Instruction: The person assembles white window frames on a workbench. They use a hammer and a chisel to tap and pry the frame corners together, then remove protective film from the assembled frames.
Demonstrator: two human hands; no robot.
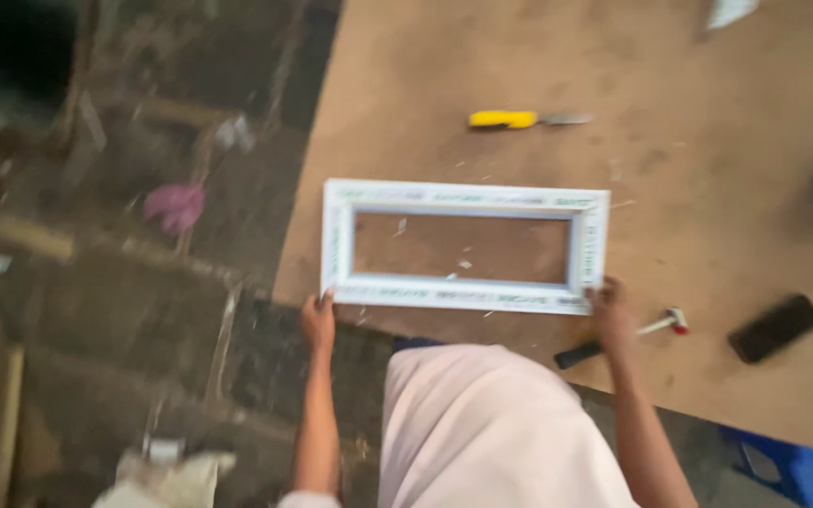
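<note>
The left hand [318,320] closes its grip on the near left corner of a white rectangular frame [464,246], which lies flat on the brown surface [708,188] near its front edge. The right hand [609,306] grips the frame's near right corner. Beyond the frame lies a yellow-handled knife [527,119]; right of it, a small hammer [625,337] and a black phone [775,327].

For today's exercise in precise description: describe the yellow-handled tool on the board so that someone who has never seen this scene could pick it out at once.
Start at the big brown board serving as a worktop, then find the white rectangular frame lying on it. Just beyond the frame's far edge lies the yellow-handled knife, alone on bare board. Its bright yellow handle and short grey blade set it apart from the black-handled hammer and the dark phone at the near edge.
</note>
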